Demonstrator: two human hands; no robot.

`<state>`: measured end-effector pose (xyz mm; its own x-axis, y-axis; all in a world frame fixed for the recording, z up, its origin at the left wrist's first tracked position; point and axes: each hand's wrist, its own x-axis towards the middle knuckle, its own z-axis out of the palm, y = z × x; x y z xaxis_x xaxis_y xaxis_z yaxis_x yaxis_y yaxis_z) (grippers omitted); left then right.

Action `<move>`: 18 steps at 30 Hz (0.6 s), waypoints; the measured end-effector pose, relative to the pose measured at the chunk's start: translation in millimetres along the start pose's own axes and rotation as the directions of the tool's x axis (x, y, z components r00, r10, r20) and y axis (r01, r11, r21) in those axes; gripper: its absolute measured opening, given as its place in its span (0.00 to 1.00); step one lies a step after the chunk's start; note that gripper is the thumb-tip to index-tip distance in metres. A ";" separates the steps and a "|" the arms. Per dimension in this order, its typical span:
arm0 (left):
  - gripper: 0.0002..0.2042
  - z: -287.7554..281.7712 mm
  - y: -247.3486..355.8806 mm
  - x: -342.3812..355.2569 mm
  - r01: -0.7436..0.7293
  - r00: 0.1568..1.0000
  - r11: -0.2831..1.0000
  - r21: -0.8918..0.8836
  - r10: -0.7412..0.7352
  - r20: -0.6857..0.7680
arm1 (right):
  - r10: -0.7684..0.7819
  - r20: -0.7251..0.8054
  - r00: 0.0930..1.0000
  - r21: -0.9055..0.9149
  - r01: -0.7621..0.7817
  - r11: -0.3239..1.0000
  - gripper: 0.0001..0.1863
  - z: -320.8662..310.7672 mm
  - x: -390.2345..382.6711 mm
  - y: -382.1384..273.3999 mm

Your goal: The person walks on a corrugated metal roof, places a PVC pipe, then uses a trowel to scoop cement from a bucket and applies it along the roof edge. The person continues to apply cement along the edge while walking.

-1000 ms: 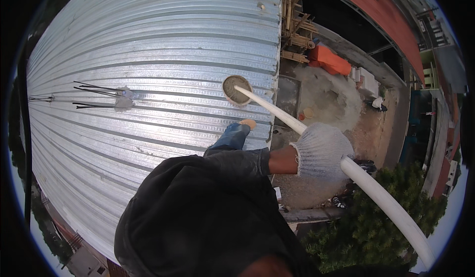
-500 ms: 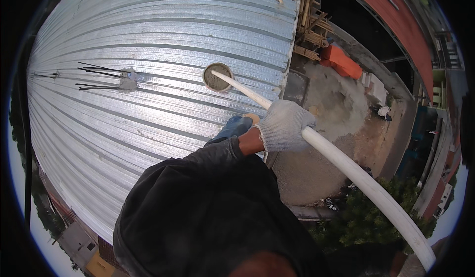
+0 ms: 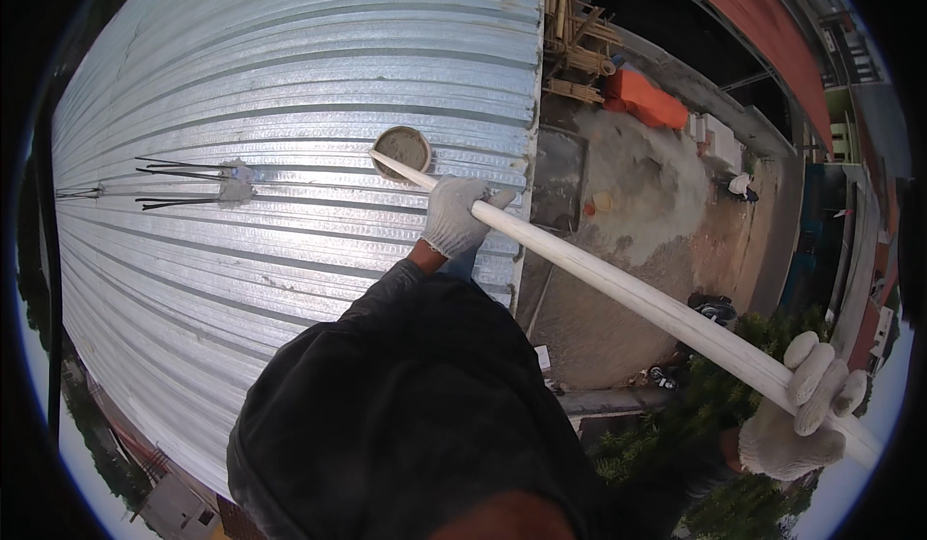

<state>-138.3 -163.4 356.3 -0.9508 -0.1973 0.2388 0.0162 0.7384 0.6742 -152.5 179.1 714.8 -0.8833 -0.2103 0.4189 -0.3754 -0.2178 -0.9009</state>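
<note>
My left hand (image 3: 449,217), in a white knitted glove, is closed round a long white pole (image 3: 623,289) over the metal roof. At the lower right my right hand (image 3: 801,405), gloved too, has its fingers curled over the same pole farther along. The pole's far end lies over the left rim of a round bucket (image 3: 407,144) with grey material inside, sitting on the corrugated sheets (image 3: 290,96); whether it touches the rim I cannot tell. My foot below the left hand is mostly hidden.
Rebar stubs (image 3: 232,181) rise at left. Beyond the roof edge (image 3: 529,202) lies a lower yard (image 3: 618,308) with an orange tarp (image 3: 637,101), bamboo poles (image 3: 570,38), white blocks (image 3: 715,154), a person (image 3: 742,186) and a tree (image 3: 657,453).
My left hand has moved left along with the pole, whose tip shifted from inside the bucket to its left rim. My right hand has come into view gripping the pole.
</note>
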 end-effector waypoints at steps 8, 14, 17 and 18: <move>0.23 -41.6 57.2 -4.9 -0.130 0.949 0.989 0.068 0.144 -0.281 | -0.196 -0.201 0.960 -0.056 0.189 0.980 0.12 -63.0 -37.3 -97.2; 0.22 -21.3 90.4 14.9 -0.348 0.913 0.936 0.056 0.352 -0.205 | -0.324 -0.308 0.894 -0.183 0.279 0.943 0.12 -78.3 -89.7 -149.2; 0.20 8.7 106.1 32.2 -0.406 0.906 0.914 0.026 0.406 -0.119 | -0.388 -0.359 0.849 -0.254 0.311 0.916 0.13 -81.0 -120.9 -174.3; 0.20 19.6 110.2 36.8 -0.434 0.901 0.901 0.009 0.434 -0.015 | -0.408 -0.377 0.831 -0.275 0.321 0.906 0.13 -82.5 -131.0 -182.1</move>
<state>-177.5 -76.7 425.7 -0.8448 0.1333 0.5182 0.4243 0.7569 0.4971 8.4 324.9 814.6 -0.6869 0.2732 0.6735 -0.7007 -0.0031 -0.7134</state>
